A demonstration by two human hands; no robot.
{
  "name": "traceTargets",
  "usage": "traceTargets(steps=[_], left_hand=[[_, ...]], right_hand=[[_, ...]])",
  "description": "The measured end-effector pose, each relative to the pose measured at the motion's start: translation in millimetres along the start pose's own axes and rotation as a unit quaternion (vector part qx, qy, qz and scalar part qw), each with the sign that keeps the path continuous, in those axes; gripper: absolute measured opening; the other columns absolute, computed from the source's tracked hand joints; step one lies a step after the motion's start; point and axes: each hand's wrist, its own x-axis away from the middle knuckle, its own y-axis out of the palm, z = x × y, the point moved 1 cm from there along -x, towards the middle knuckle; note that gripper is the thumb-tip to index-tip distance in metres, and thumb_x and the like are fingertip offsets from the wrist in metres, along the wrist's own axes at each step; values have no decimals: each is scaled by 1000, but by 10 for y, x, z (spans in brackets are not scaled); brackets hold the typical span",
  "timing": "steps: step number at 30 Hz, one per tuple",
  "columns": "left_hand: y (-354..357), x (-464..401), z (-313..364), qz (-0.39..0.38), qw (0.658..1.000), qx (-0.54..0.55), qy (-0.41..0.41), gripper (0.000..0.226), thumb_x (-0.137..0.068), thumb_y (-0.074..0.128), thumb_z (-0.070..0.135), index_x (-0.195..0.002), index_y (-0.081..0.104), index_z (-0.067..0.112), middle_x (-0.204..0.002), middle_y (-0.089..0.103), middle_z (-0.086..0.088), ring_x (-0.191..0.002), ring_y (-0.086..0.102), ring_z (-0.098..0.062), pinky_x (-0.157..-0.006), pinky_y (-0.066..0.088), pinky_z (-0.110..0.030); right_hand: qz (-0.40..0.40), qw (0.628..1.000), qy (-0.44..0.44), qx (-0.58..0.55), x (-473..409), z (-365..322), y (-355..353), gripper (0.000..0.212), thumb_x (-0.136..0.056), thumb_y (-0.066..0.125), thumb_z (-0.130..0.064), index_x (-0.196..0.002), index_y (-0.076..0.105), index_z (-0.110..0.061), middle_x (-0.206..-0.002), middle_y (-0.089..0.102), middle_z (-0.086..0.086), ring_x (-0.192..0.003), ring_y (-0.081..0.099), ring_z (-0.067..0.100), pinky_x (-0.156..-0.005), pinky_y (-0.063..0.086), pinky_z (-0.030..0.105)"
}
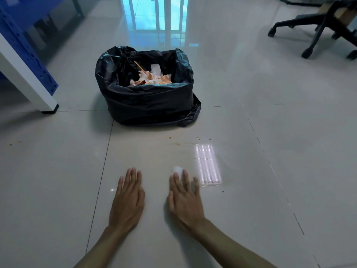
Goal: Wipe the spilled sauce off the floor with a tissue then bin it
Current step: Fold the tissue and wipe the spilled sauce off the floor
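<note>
Orange sauce streaks and drops (pixel 178 144) mark the pale floor tile just in front of a bin lined with a black bag (pixel 148 101). Stained tissues and scraps fill the bin. My right hand (pixel 184 198) lies flat on the floor, below the sauce, with a white tissue (pixel 178 170) under its fingers; only the tissue's tip shows past the fingertips. My left hand (pixel 128 198) rests flat on the tile to the left, fingers together, holding nothing.
A blue and white table leg (pixel 29 74) stands at the left. The wheeled base of a black office chair (pixel 316 29) sits at the top right. A few dark specks (pixel 10 145) dot the floor at the left.
</note>
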Motion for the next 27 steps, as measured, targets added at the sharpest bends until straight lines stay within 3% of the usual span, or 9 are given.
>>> traceTargets(steps=[4,9,12,17,21,25,27], left_hand=[[-13,-8,-21,-3,1000,14,1,63,-97,3,39,-155,4,17,-165,0,1,-151,-5,-6,-123,0,-34],[-38,5,-15,-3,1000,20,-2,63,-96,3,40,-155,5,18,-165,1,2,-151,-5,-6,-123,4,-36],[-38,9,-4,-1,1000,23,-6,63,-96,4,40,-156,5,19,-165,3,2,-151,-4,-6,-124,5,-37],[-38,20,4,1,1000,6,2,62,-97,4,37,-155,6,16,-165,3,1,-152,-4,-8,-123,3,-36],[-56,28,20,8,1000,6,1,62,-97,6,36,-155,9,14,-164,7,1,-152,0,-9,-123,2,-35],[-52,14,35,6,1000,-2,-3,62,-97,5,36,-155,8,14,-164,6,0,-152,-2,-10,-123,3,-37],[-51,19,39,5,1000,-5,-6,63,-97,3,37,-155,7,14,-165,5,-1,-152,-3,-10,-123,4,-38]], right_hand=[[-19,993,-114,18,116,-244,155,56,-97,38,-36,-145,46,-10,-155,39,8,-149,18,30,-115,14,55],[-23,983,-174,52,268,-48,71,57,-101,33,-45,-149,39,-15,-158,35,3,-150,13,30,-116,10,55],[-37,988,-141,54,337,179,-26,62,-102,27,-53,-151,36,-16,-158,34,1,-151,10,29,-117,10,54],[-39,997,-20,68,418,703,-212,68,-98,28,-62,-144,49,-17,-151,46,-1,-146,27,30,-115,20,53],[-41,990,94,94,554,1144,-337,75,-98,16,-65,-143,51,-16,-150,47,3,-145,31,31,-116,5,48],[-40,986,137,87,688,1119,-312,81,-98,10,-65,-144,48,-11,-153,42,5,-145,28,29,-116,-3,44],[-37,988,129,73,690,964,-272,81,-98,13,-64,-142,50,-8,-151,44,7,-144,30,29,-116,1,45]])
